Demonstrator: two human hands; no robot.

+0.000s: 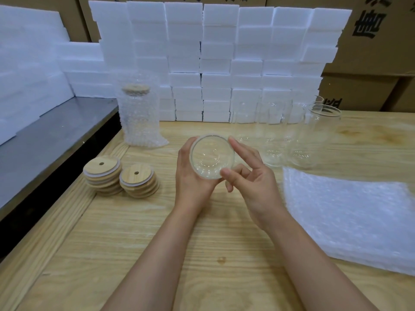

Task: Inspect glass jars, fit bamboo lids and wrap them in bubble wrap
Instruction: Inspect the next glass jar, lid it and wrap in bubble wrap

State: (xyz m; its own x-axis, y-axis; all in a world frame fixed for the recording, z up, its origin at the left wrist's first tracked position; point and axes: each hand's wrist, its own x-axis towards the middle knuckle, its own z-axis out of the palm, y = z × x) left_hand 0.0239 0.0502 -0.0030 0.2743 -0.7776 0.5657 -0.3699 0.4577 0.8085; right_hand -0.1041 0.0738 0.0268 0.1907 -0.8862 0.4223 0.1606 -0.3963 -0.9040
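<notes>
Item: glass jar (212, 157). My left hand (193, 176) grips body, right hand (249, 173) pinches rim. Risk: slick glass slips, strikes bench (157, 232), chips.

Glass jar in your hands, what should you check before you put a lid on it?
1. Glass jar held firmly: ok, left hand grips it, right hand holds its rim.
2. Jar mouth uncovered: ok.
3. Cracks or chips: cannot tell.
4. Bamboo lids close by: ok, two stacks at left on the table.
5. Bubble wrap ready: ok, sheets lie at right.
</notes>
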